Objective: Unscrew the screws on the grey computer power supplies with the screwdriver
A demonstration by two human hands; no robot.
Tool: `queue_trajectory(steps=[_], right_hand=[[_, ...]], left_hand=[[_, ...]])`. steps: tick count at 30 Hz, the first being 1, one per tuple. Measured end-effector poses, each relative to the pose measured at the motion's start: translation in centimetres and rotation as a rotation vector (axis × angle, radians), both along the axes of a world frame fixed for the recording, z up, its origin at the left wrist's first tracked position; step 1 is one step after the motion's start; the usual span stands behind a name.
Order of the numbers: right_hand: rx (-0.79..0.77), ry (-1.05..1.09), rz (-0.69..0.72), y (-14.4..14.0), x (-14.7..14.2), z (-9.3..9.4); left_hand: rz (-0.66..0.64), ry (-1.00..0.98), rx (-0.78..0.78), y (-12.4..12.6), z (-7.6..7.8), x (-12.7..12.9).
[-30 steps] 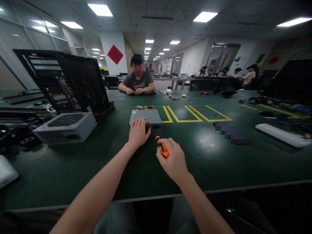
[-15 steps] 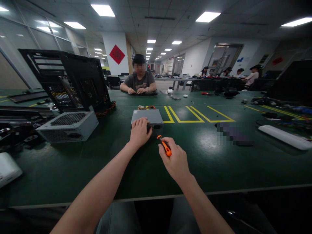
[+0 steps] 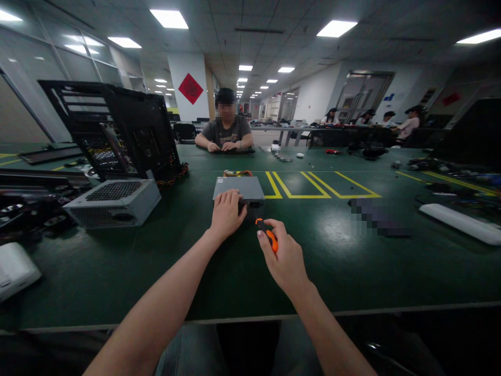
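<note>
A small grey metal power supply (image 3: 245, 187) lies on the green table, wires coming out at its far side. My left hand (image 3: 226, 214) is closed against its near left part, fingers over the top edge; what lies under the palm is hidden. Just to the right, my right hand (image 3: 285, 256) grips an orange and black screwdriver (image 3: 270, 236). Its thin shaft points forward and left to the near face of the power supply; the tip is too dark to tell whether it touches.
To the left stand a larger power supply (image 3: 113, 203) and an open black computer case (image 3: 117, 130). A white object (image 3: 15, 270) sits at the left edge. On the right lie a long white bar (image 3: 460, 223) and tangled cables (image 3: 462, 183). A person (image 3: 225, 130) sits across the table.
The view has shifted slightly, moving everything a little to the right. The screwdriver's handle has turned slightly in my right hand. My left hand stays on the power supply.
</note>
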State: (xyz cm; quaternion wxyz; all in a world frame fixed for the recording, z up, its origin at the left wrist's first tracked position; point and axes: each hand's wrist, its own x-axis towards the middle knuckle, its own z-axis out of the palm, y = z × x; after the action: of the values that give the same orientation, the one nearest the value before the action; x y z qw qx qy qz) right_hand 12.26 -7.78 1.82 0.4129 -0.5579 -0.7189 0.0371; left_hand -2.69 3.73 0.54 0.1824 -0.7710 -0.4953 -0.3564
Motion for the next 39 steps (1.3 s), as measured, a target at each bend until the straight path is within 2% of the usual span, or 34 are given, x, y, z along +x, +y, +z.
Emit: queue_trajectory(steps=[2, 6, 10, 16, 19, 22, 26, 29, 35, 39], right_hand=[[-0.011, -0.005, 0.003, 0.0, 0.0, 0.0], [0.102, -0.085, 0.042, 0.1, 0.0, -0.3], [0.122, -0.122, 0.060, 0.2, 0.0, -0.2], [0.165, -0.255, 0.101, 1.4, 0.8, 2.2], [0.287, -0.315, 0.163, 2.7, 1.5, 3.2], [0.489, -0.338, 0.290, 3.8, 2.3, 2.6], [0.671, -0.375, 0.422, 4.3, 2.8, 0.6], [0.662, -0.412, 0.425, 4.1, 2.6, -0.3], [0.670, -0.376, 0.413, 3.8, 1.9, -0.4], [0.613, -0.393, 0.425, 3.7, 1.6, -0.8]], left_hand=[[0.003, 0.002, -0.002, 0.0, 0.0, 0.0], [0.003, 0.006, -0.002, 0.0, 0.0, 0.0], [0.009, 0.007, -0.007, -0.1, 0.0, 0.0], [-0.002, 0.000, -0.003, 0.0, 0.0, -0.1], [-0.013, -0.012, 0.002, 0.0, -0.1, -0.1], [-0.016, -0.020, 0.001, 0.0, -0.1, -0.1], [-0.012, -0.021, 0.001, 0.0, -0.1, -0.1], [-0.007, -0.013, -0.001, 0.0, -0.1, -0.1], [-0.007, -0.007, 0.004, 0.0, -0.1, -0.1], [-0.015, -0.012, 0.007, 0.0, -0.1, -0.1]])
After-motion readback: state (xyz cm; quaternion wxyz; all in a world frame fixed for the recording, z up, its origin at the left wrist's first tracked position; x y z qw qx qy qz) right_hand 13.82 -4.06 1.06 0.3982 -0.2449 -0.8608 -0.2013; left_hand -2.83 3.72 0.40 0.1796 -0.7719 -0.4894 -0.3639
